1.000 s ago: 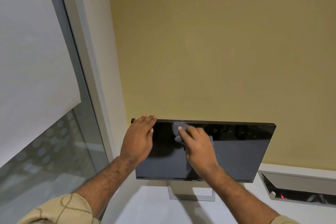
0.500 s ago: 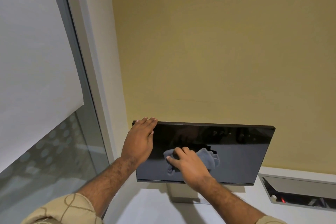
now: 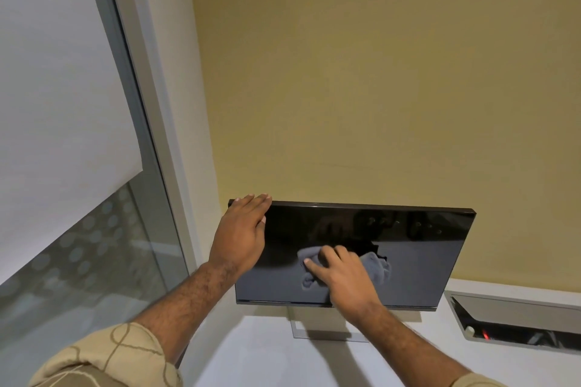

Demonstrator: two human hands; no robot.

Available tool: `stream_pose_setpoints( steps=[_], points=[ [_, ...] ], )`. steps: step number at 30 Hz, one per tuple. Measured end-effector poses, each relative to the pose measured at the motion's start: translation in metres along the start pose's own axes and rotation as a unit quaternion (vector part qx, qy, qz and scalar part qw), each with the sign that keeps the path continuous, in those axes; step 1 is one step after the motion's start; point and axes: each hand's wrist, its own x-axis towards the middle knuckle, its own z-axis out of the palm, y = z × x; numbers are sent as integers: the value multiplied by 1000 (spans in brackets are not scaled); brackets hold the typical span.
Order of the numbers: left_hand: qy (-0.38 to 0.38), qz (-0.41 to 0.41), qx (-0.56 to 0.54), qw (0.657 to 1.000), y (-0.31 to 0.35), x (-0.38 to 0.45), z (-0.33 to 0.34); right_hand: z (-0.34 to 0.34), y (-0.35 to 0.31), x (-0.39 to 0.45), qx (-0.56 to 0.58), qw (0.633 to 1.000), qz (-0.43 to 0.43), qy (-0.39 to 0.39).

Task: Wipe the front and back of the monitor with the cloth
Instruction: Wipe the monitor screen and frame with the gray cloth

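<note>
On the white desk (image 3: pixel 257 352) by the yellow wall (image 3: pixel 377 72) stands my black monitor (image 3: pixel 424 261). My left hand (image 3: pixel 242 237) lies flat on its top left corner, fingers straight, holding nothing. My right hand (image 3: pixel 344 281) presses the grey cloth (image 3: pixel 375 267) on the lower middle of the screen, fingers spread over it. I cannot tell if they pinch it.
</note>
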Motion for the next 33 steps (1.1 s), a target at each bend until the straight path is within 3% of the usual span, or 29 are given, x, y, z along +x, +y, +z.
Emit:
stream_pose_setpoints(
  steps=[2,4,9,12,14,17,20,22,25,30,33],
  points=[
    [-2,-1,0,1000,0,0,0,7,3,-9,8,999,5,-45],
    [-2,-2,0,1000,0,0,0,2,8,-12,16,999,3,-40],
    [7,-4,-6,1000,1,-1,2,-28,23,-2,84,980,65,170],
    [10,-2,-7,1000,1,-2,3,-36,23,11,78,969,97,215],
    [11,-4,-9,1000,1,-1,4,-29,18,12,72,980,60,178],
    [12,-6,-10,1000,0,0,4,-3,11,0,47,997,17,57],
    [11,-4,-13,1000,-1,-1,3,21,6,-12,20,997,7,-73],
    [12,-4,-15,1000,-1,-2,3,27,4,-15,31,994,11,-106],
    [13,-4,-16,1000,0,-1,1,10,2,-7,45,998,18,-50],
    [23,-7,-12,1000,2,0,1,-16,-5,18,81,986,46,137],
    [23,-8,-10,1000,2,-1,2,-13,-16,31,69,989,23,129]
  ],
)
